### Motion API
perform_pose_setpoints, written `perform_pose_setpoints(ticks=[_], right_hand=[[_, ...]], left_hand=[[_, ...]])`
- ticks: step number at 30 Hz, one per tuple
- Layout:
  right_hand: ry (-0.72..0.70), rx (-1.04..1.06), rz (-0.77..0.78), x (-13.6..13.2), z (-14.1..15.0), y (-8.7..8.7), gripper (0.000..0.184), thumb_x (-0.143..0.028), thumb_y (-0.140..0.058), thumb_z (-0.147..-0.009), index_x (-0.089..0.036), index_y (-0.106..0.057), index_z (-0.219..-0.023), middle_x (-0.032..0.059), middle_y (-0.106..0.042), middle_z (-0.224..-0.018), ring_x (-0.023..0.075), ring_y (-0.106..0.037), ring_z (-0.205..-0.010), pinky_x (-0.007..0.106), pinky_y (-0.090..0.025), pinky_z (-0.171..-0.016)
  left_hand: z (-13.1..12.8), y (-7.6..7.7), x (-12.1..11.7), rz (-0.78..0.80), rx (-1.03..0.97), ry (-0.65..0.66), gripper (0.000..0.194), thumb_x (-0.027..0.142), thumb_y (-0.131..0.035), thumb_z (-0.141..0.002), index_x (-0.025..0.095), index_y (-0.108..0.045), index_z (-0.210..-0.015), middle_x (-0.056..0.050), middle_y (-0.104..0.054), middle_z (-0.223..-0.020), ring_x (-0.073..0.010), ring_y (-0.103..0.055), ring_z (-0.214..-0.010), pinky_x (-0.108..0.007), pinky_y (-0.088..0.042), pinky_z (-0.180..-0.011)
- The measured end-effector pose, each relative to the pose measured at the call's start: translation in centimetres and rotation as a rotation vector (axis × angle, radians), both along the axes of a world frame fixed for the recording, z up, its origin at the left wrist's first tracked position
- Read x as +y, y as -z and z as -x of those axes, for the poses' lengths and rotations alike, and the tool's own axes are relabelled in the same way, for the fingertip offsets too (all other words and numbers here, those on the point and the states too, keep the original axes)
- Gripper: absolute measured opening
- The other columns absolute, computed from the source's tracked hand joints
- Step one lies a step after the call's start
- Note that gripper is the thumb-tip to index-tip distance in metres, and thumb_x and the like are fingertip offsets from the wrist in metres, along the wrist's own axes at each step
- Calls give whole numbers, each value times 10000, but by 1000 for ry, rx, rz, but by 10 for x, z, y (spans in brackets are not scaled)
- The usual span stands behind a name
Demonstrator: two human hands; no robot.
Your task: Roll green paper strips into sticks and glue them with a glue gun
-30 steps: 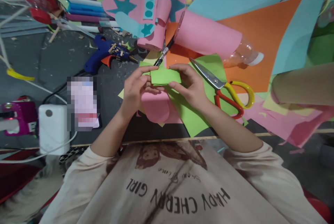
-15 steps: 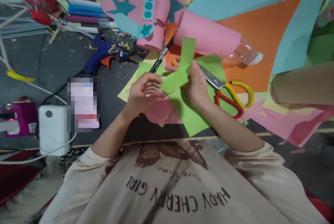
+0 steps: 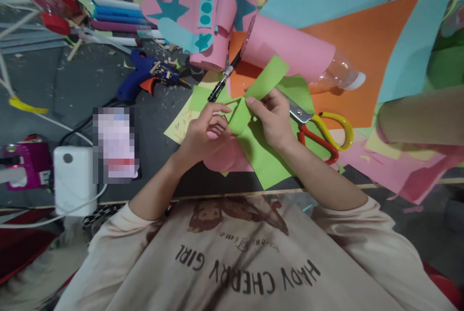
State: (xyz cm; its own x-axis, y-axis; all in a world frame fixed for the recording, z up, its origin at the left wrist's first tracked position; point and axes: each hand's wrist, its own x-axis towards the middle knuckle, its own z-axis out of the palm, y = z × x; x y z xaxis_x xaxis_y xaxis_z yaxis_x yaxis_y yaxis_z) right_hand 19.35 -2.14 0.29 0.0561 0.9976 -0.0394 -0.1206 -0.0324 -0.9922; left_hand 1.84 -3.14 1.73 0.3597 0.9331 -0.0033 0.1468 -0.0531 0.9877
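Note:
My left hand [image 3: 205, 132] and my right hand [image 3: 271, 117] both pinch a folded strip of green paper [image 3: 266, 79] just above the table. The strip's free end sticks up and to the right, past my right thumb. My left fingers are curled on its lower fold. Under my hands lie a larger green sheet [image 3: 264, 156] and a pink paper piece [image 3: 221, 154]. Scissors with yellow and red handles [image 3: 319, 129] lie right beside my right hand.
A clear bottle wrapped in pink paper [image 3: 290, 50] lies behind my hands on orange paper [image 3: 358, 45]. A blue glue gun [image 3: 145, 76] and a black pen [image 3: 223, 81] lie to the left. A white adapter [image 3: 72, 175] sits far left. Another person's arm [image 3: 420, 117] is at right.
The folded green packet has been opened out into a strip. Its free end rose upright, then swung to the right, while my left hand moved closer under it.

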Motion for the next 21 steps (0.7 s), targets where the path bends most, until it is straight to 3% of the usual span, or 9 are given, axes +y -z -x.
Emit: perform_pose_setpoints(ticks=[5, 11, 16, 21], right_hand=[[-116, -13, -16, -3, 5, -2, 451, -619, -744, -723, -222, -599, -881, -36, -565, -754, 110, -575, -707, 253, -517, -649], [-161, -88, 43, -4, 4, -8, 515, -713, -667, -733, -215, -536, -743, -54, -429, -636, 85, -417, -547, 236, -388, -500], [-142, -75, 72, -4, 3, -14, 532, -716, -675, -720, -228, -470, -665, -63, -411, -584, 82, -396, -506, 244, -380, -482], [-196, 95, 159, -9, 8, -22, 494, -662, -727, -703, -240, -472, -666, -94, -409, -498, 72, -378, -367, 242, -364, -367]], left_hand=[[-3, 6, 0, 59, -71, 91, 470, 292, -719, -747, 238, -470, -1142, 79, -513, -715, -42, -488, -544, -159, -418, -529], [-9, 4, -2, 168, -119, 9, 454, 271, -691, -780, 250, -418, -1142, 98, -454, -659, -31, -388, -490, -164, -314, -494], [-11, -7, 0, 375, -198, -76, 457, 263, -748, -692, 237, -442, -1030, 112, -476, -594, -41, -448, -482, -164, -338, -509], [-17, -10, 0, 691, -409, 71, 355, 384, -718, -712, 199, -515, -936, 53, -597, -613, -124, -609, -565, -262, -511, -637]])
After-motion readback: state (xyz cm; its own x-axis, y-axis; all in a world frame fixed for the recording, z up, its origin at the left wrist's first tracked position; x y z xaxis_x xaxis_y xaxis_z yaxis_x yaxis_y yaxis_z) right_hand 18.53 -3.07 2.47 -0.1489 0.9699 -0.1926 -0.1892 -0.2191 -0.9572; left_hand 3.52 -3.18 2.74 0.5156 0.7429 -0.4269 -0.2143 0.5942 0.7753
